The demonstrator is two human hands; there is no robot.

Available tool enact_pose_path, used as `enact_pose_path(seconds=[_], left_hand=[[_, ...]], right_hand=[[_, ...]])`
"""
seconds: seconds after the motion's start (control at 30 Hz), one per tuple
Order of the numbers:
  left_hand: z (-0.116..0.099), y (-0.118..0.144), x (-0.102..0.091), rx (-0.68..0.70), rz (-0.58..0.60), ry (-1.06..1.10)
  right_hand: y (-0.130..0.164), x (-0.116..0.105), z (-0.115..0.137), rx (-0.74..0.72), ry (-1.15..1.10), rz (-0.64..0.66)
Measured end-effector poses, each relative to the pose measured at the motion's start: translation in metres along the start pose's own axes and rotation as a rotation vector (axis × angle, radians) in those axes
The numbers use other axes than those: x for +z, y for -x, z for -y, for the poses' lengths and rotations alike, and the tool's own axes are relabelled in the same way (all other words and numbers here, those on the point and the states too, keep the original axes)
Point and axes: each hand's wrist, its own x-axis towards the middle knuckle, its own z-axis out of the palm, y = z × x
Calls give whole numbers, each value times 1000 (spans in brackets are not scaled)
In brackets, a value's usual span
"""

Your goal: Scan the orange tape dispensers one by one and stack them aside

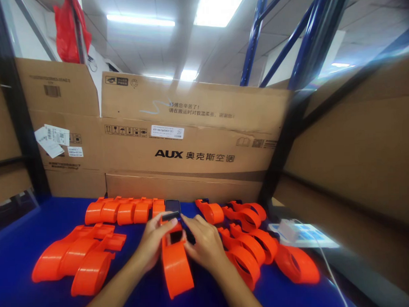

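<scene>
An orange plastic part (178, 271) with a wide curved band hangs between my hands at the middle front. My left hand (153, 240) is closed around its upper left side, the thumb laid near a dark strip (171, 215) across the top. From the other side my right hand (205, 239) grips the upper end, its fingers bent over a dark blue piece (186, 226) that they partly hide. Just behind the hands lies a dark rectangular object (173, 206) with a light rim.
Similar orange parts lie in a back row (126, 211), in a left group (79, 256) and in a right group (248, 246), on a blue surface (135, 290). A cardboard wall (198, 171) closes the back. A white box with a cable (291, 231) sits at right.
</scene>
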Motion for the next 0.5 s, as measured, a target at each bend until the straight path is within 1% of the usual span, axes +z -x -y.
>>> enact_pose_path(seconds=[0.13,0.3,0.5], left_hand=[[2,0,0,23,20,-66],[1,1,0,16,43,-88],[1,0,-2,8,53,-81]], right_hand=[[3,7,0,-11,44,-21],[6,13,1,-15,35,-34],[6,11,1,-19,20,-15]])
